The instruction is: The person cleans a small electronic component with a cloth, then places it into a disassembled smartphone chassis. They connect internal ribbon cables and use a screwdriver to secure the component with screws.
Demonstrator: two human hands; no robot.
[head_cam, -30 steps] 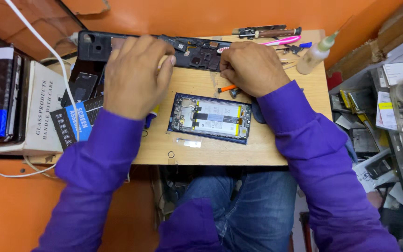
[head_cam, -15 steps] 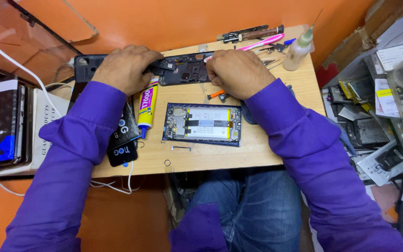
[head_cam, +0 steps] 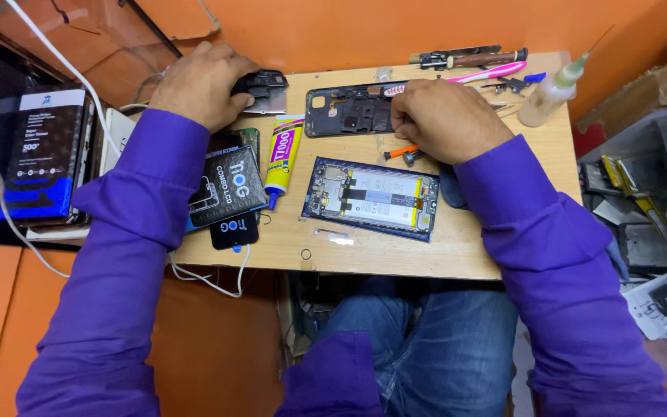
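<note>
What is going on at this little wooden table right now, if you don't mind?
A person in purple sleeves works on a taken-apart phone. The right hand rests on the black back frame, while the left hand grips a small dark part at the table's far left. The opened phone body lies between them, beside a glue tube.

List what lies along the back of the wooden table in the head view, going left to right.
Left hand on a small dark part → black phone back frame → right hand → pink toothbrush → clear squeeze bottle.
</note>
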